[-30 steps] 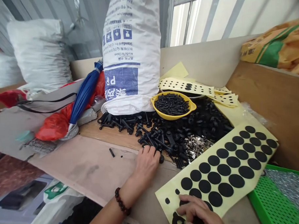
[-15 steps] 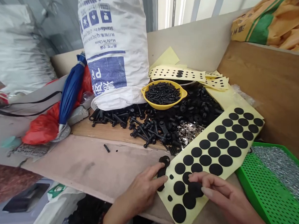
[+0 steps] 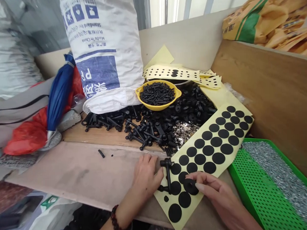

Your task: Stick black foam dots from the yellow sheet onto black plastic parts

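Observation:
My left hand is closed at the lower left edge of a yellow sticker sheet. Its thumb and curled fingers press against a black plastic arm with knobbed ends; part of their grip is hidden. To the right, my right hand pinches a round black disc between thumb and fingers, just above the sheet. Rows of black round stickers cover the sheet, with a few small black dots near its lower left edge.
Behind lie piles of black plastic parts, metal clips and a yellow bowl of black screw-like pieces. A white sack stands behind left. At right sits a green basket with small metal pieces; a blue umbrella leans left.
The black plastic arm by my left hand has turned, its long shank now showing. My left fingers have shifted around it. My right hand still pinches the disc; the view has swung right.

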{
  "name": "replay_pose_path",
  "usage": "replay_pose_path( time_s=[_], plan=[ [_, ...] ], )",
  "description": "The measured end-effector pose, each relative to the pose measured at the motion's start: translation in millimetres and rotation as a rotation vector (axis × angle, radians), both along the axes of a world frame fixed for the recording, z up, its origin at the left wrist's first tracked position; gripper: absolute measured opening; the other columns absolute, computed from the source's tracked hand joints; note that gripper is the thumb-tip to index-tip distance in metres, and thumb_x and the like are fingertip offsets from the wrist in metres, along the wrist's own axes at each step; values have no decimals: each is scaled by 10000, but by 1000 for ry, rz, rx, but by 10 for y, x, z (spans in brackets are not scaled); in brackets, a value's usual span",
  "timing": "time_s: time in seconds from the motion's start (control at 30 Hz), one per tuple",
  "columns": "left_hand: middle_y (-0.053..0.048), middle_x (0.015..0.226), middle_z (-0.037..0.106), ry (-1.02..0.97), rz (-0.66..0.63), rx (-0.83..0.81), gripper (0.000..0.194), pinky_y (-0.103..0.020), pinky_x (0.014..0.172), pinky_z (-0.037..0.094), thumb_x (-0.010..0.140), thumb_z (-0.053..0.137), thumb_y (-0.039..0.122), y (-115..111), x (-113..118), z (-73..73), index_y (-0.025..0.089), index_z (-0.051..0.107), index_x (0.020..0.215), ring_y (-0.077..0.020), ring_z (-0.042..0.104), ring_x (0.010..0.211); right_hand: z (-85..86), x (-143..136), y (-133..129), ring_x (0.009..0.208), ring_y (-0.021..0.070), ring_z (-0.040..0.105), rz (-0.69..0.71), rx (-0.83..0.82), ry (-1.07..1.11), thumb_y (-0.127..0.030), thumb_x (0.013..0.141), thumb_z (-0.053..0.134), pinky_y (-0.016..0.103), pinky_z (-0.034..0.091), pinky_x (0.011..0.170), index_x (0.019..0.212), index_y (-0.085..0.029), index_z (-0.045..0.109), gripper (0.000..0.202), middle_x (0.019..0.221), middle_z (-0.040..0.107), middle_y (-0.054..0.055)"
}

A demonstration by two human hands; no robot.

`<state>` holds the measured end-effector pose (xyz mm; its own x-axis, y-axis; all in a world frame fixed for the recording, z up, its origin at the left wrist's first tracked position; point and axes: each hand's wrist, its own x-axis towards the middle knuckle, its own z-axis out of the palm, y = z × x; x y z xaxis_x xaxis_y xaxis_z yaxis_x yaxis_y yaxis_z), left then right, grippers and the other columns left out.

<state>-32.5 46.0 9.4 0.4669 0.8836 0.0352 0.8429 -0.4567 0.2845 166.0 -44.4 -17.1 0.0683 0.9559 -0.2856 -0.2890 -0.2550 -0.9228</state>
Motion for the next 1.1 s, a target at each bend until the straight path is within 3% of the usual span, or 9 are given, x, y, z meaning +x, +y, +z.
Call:
replay_pose_path(
  time_s=[0.17,0.27,0.33,0.43,0.57,0.7,0.87,1.1],
  plan=[
    [-130,891,647,115,-33,-3,356,-462,755,483,824,522,354,-165,164,107,124,565,1092,-323,586,859,-6,-5,-2,905,234,566,1,-23,65,-382,718,698,313,443,750,604,-202,558,255,902,658,47],
    [-150,844,652,187,-17,-104,272,-439,714,473,785,513,218,-131,267,109,110,575,1026,-335,606,831,-24,-17,-14,911,239,565,-11,-46,80,-393,697,716,314,441,749,594,-199,559,270,911,661,52],
    [-129,825,654,138,5,-172,314,-391,692,468,740,467,109,-31,253,103,122,565,1038,-303,617,810,-42,-20,-27,940,256,560,-30,-56,61,-407,678,726,326,441,764,583,-196,554,288,928,663,65],
    [-46,747,634,-162,41,-344,369,-297,626,454,694,446,81,110,136,105,169,553,1036,-217,615,720,-41,-13,-42,969,281,551,-62,-61,36,-424,655,737,351,444,786,572,-194,550,307,942,658,84],
    [0,702,606,-782,144,-909,421,-199,454,389,671,496,173,70,44,108,158,517,1091,-108,544,485,39,11,-42,938,270,551,-87,-51,47,-418,656,739,356,458,777,577,-195,552,301,1028,636,80],
    [-30,785,630,-950,119,-1203,472,-172,423,363,656,564,258,-124,93,105,133,548,1111,-80,546,461,106,22,-26,878,264,563,-73,-36,30,-409,660,731,359,476,722,572,-195,552,292,1048,626,86],
    [-44,852,654,-932,6,-1247,319,-171,443,356,760,421,215,-222,128,179,134,632,985,-73,549,474,95,4,-24,899,264,558,-36,-41,0,-394,666,724,340,466,723,565,-193,550,284,997,630,77],
    [-7,632,613,-894,-24,-1197,336,-169,441,354,839,359,241,-257,126,233,138,649,972,-90,516,449,109,-46,-6,862,248,549,18,-33,-5,-418,679,710,331,444,722,568,-196,537,302,946,618,68]
  ],
)
